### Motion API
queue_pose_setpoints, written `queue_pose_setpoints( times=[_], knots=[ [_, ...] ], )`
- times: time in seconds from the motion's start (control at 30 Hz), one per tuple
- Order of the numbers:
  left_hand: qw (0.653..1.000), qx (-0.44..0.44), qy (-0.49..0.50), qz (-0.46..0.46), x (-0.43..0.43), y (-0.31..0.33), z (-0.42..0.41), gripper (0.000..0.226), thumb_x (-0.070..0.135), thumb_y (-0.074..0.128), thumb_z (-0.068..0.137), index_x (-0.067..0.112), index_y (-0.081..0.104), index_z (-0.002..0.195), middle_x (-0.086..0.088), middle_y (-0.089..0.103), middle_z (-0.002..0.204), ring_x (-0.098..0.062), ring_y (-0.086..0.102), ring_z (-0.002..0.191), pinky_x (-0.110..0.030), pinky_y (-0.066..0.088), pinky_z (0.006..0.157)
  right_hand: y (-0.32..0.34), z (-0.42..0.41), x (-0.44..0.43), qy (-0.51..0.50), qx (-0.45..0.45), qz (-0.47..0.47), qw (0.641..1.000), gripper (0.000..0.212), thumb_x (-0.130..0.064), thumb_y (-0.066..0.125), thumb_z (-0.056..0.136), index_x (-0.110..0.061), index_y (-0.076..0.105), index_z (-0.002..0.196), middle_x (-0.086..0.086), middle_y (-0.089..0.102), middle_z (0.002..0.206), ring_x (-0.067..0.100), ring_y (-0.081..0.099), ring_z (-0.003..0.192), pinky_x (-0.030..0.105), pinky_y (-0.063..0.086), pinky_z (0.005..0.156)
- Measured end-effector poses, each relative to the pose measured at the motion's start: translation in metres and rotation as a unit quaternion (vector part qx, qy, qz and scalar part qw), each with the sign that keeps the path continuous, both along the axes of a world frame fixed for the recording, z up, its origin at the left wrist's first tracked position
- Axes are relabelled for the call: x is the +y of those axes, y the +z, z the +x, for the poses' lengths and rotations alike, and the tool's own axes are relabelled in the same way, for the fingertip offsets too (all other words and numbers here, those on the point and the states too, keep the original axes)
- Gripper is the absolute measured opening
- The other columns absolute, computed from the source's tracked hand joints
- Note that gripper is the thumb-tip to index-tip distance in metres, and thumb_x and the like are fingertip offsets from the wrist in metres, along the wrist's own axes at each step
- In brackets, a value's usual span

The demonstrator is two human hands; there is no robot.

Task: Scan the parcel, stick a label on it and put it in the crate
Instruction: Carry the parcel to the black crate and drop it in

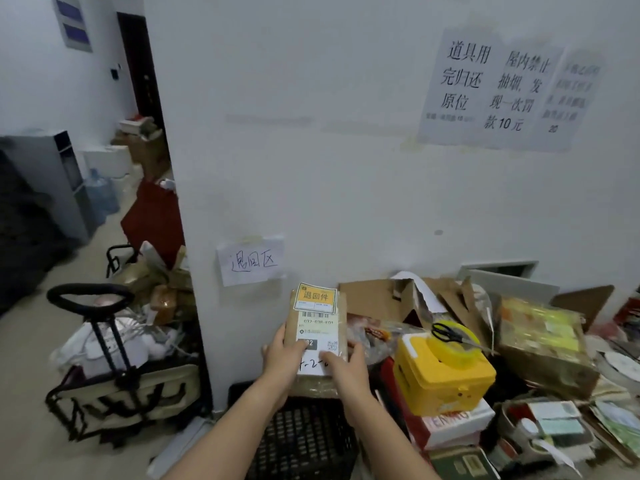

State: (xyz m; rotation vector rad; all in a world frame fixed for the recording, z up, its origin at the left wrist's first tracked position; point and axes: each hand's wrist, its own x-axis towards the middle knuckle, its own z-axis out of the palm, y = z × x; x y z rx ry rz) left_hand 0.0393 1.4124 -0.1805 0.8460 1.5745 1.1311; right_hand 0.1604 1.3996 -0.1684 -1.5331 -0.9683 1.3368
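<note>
The left hand [282, 355] grips the parcel's [342, 320] left edge, thumb on top. The right hand [346, 370] lies flat-fingered on its near end. One brown parcel, long axis pointing away from both hands, bears two labels: a yellow sticker [315, 297] reading "退回件" and a white barcode label [317, 329]. One black crate [304, 434] sits below the hands, and beyond them a wall note [251, 259] reads "退回区".

Parcel [342, 318] sticker [315, 298] 退回件, label [317, 329] perhaps 032-036; wall note [251, 260] 退回区.
</note>
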Motion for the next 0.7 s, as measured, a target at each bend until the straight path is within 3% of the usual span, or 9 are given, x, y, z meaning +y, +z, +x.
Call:
queue_pose_setpoints(
  times=[0.1,0.23,0.37,0.53,0.6,0.7],
  knots=[
    [1.000,0.004,0.006,-0.017,0.064,-0.019,-0.029,0.043,0.030,0.053,0.065,0.069,0.053,0.081,-0.004,0.063,0.115,-0.027,0.061,0.108,-0.044,0.058,0.086,-0.012,-0.030,0.061,-0.005,-0.003,-0.020,1.000,0.042,-0.011,0.067,0.075,-0.022,0.046,0.110,0.000,0.068,0.100,0.020,0.069,0.090,0.047,0.057,0.086],
    [0.999,-0.003,0.012,-0.041,0.122,-0.030,-0.056,0.034,0.023,0.055,0.073,0.052,0.059,0.089,-0.006,0.067,0.113,-0.026,0.067,0.099,-0.043,0.059,0.084,-0.033,-0.060,0.126,-0.009,-0.027,-0.053,0.998,0.042,-0.013,0.069,0.077,-0.024,0.047,0.110,0.001,0.067,0.104,0.018,0.069,0.089,0.042,0.058,0.083],
    [0.999,0.006,0.012,-0.051,0.166,-0.052,-0.070,0.035,0.020,0.055,0.076,0.053,0.058,0.088,-0.005,0.065,0.115,-0.025,0.066,0.100,-0.040,0.059,0.082,-0.064,-0.074,0.176,-0.007,-0.075,-0.072,0.995,0.054,-0.023,0.073,0.072,-0.023,0.053,0.122,0.004,0.062,0.116,0.017,0.066,0.092,0.041,0.058,0.084],
    [0.994,-0.023,0.042,-0.102,0.188,-0.101,-0.080,0.039,0.012,0.052,0.088,0.032,0.054,0.122,-0.004,0.064,0.119,-0.024,0.071,0.092,-0.028,0.059,0.064,-0.118,-0.084,0.214,0.052,-0.109,-0.104,0.987,0.056,-0.022,0.070,0.074,-0.024,0.053,0.127,0.008,0.057,0.121,0.018,0.066,0.092,0.029,0.059,0.073],
    [0.989,-0.025,0.063,-0.132,0.192,-0.127,-0.086,0.040,0.016,0.055,0.084,0.035,0.053,0.120,-0.008,0.059,0.123,-0.024,0.071,0.089,-0.027,0.060,0.059,-0.145,-0.087,0.221,0.082,-0.095,-0.141,0.982,0.061,-0.019,0.069,0.075,-0.024,0.048,0.132,0.010,0.056,0.124,0.023,0.068,0.094,0.032,0.062,0.071],
    [0.981,-0.027,0.073,-0.177,0.192,-0.160,-0.090,0.032,0.010,0.055,0.083,0.036,0.055,0.102,-0.008,0.066,0.115,-0.022,0.071,0.088,-0.033,0.060,0.066,-0.187,-0.093,0.224,0.114,-0.089,-0.182,0.973,0.071,-0.029,0.070,0.064,-0.027,0.049,0.132,0.010,0.058,0.123,0.025,0.067,0.097,0.044,0.059,0.083]
  ],
)
